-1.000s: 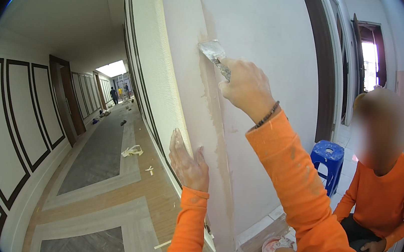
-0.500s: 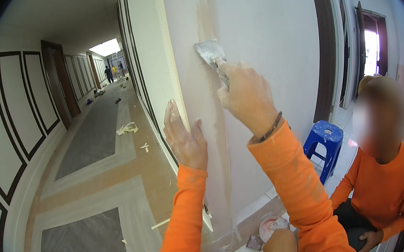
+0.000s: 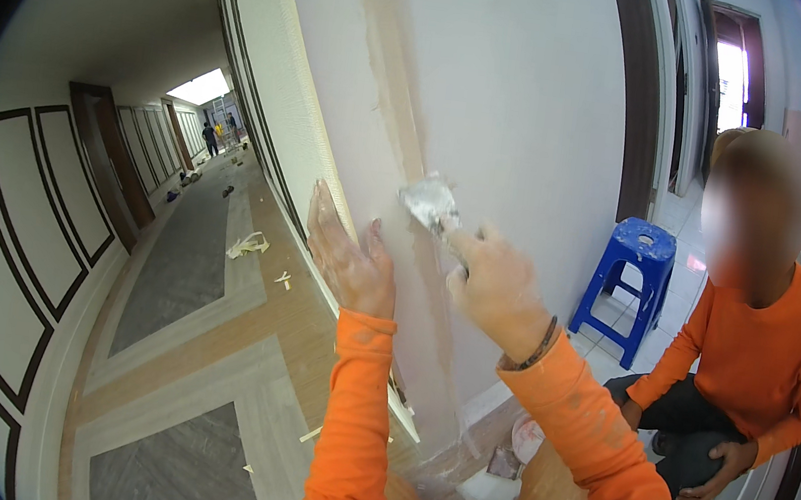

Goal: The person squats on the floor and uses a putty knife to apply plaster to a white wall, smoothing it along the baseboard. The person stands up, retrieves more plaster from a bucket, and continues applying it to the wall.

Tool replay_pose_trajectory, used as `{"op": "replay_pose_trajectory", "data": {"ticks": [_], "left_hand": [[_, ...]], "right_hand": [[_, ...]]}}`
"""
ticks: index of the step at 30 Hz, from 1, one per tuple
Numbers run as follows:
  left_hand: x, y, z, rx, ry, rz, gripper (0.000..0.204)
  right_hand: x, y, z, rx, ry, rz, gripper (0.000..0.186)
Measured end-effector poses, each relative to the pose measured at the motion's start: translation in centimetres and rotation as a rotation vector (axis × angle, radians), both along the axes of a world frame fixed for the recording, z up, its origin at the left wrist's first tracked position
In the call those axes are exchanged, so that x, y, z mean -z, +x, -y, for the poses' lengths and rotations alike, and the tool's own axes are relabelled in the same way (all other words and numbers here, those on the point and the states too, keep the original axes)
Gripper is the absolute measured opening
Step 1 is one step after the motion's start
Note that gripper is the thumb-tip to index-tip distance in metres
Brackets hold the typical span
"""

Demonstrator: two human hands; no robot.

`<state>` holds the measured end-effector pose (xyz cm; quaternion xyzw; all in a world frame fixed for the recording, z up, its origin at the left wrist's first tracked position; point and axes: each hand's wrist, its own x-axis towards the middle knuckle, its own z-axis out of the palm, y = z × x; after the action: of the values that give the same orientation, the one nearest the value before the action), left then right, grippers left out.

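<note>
My right hand (image 3: pixel 498 287) is closed around the handle of a putty knife (image 3: pixel 431 202). Its wide, paste-smeared blade lies against the pale wall (image 3: pixel 527 116), on a long beige-brown strip of filler (image 3: pixel 394 74) that runs down the wall. Lower left of the blade, my left hand (image 3: pixel 356 263) rests flat on the wall's corner edge, fingers stretched upward and holding nothing. White dust or paste coats both hands. The knife's handle is mostly hidden in my grip.
At right, a person in an orange top (image 3: pixel 758 354) squats beside a blue plastic stool (image 3: pixel 628 290). A tub (image 3: pixel 527 438) and a small dark plate (image 3: pixel 505 462) sit by the wall's foot. Tape scraps (image 3: pixel 247 245) litter the corridor floor (image 3: pixel 178 288); people stand far down it.
My right hand has drawn the putty knife down along the strip, baring more filler above the blade. My left hand stays at the corner. The view has shifted slightly.
</note>
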<state>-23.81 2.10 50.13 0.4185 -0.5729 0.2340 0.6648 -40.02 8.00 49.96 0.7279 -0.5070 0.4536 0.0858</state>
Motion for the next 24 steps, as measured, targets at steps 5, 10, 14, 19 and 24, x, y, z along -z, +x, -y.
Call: {"op": "replay_pose_trajectory", "data": {"ticks": [5, 10, 14, 19, 24], "left_hand": [[0.4, 0.6, -0.1, -0.017, -0.011, 0.031, 0.075], [-0.1, 0.0, -0.4, 0.03, -0.012, 0.016, 0.074], [0.0, 0.7, -0.6, 0.039, -0.003, 0.033, 0.075], [0.7, 1.4, -0.2, 0.026, 0.009, 0.065, 0.065], [0.5, 1.1, -0.8, 0.064, 0.048, 0.06, 0.076]], "right_hand": [[-6.9, 0.7, 2.1, 0.016, -0.252, 0.058, 0.049], [-11.2, 1.1, 2.5, 0.066, -0.227, -0.03, 0.048], [-7.9, 2.0, 1.7, 0.026, -0.108, -0.01, 0.048], [0.3, 2.2, 0.7, 0.02, 0.028, 0.017, 0.053], [8.3, 2.1, -0.7, 0.012, 0.17, -0.014, 0.055]]}}
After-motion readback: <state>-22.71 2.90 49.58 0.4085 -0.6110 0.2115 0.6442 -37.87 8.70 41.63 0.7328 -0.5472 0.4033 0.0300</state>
